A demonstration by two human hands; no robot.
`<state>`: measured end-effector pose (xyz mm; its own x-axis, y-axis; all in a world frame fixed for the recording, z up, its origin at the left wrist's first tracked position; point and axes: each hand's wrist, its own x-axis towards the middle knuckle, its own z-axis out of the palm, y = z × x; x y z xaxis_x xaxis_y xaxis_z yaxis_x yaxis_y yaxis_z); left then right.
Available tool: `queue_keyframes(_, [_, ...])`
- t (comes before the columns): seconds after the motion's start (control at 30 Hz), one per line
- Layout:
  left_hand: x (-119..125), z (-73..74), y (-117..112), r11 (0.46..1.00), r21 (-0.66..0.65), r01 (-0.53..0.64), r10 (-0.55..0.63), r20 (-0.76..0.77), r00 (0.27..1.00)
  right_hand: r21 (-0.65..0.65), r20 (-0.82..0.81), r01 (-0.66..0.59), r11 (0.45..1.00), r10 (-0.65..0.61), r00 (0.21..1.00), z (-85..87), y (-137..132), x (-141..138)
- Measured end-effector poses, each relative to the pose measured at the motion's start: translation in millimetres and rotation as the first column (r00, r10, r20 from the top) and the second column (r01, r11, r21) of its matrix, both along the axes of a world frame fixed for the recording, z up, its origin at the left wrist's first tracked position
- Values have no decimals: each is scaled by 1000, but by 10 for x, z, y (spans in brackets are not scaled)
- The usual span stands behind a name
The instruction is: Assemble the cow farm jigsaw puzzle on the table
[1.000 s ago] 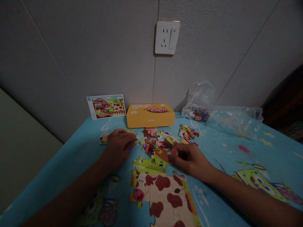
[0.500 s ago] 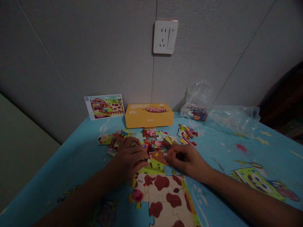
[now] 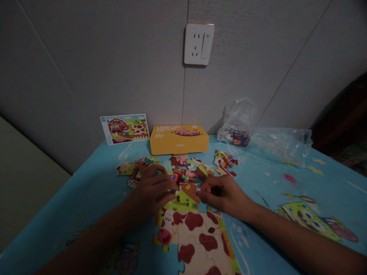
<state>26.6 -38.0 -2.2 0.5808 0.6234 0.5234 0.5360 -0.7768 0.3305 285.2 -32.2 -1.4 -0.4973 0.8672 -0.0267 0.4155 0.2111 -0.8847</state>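
My right hand (image 3: 219,192) pinches the right edge of a brown-and-green puzzle piece (image 3: 189,189) with a small yellow chick on it. My left hand (image 3: 156,189) is at that piece's left side, palm down, its fingers bent and its thumb apart from them; whether the tips touch the piece is unclear. Just below it, green strip pieces lie above the joined cow section of the puzzle (image 3: 197,233), which runs out of the bottom of the view. Loose puzzle pieces (image 3: 179,161) lie beyond my hands, and more (image 3: 129,168) are partly hidden behind my left hand.
A yellow puzzle box (image 3: 179,145) stands against the wall, with the farm picture card (image 3: 127,129) leaning at its left. A clear plastic bag (image 3: 235,128) with colourful contents sits to the right. More pieces (image 3: 226,160) lie before it on the blue cartoon tablecloth (image 3: 258,236).
The view has shifted slightly. My left hand sits a touch further from the chick piece; my right hand keeps its pinch on the piece's right edge.
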Motion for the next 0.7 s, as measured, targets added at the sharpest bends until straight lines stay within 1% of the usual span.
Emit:
queue_keyframes(0.1, [-2, 4, 5, 1000, 13, 11, -11, -6, 1000, -6, -8, 1, 1000, -1, 1000, 7, -3, -5])
queue_keyframes(0.3, [-5, -14, -5, 1000, -12, 17, -16, 18, 1000, 37, -28, 8, 999, -7, 1000, 11, 0, -1])
queue_keyframes(0.53, [29, 29, -52, 998, -54, 26, -25, 6, 1000, 23, -31, -3, 1000, 4, 1000, 0, -8, 27])
queue_keyframes(0.63, [15, 10, -34, 998, -48, 27, -27, 10, 1000, 44, -25, 2, 999, -1, 1000, 17, -10, 20])
queue_keyframes(0.7, [-5, -14, -7, 1000, -30, 7, -7, 15, 1000, 44, -15, 0, 999, 1, 1000, 26, -13, 17])
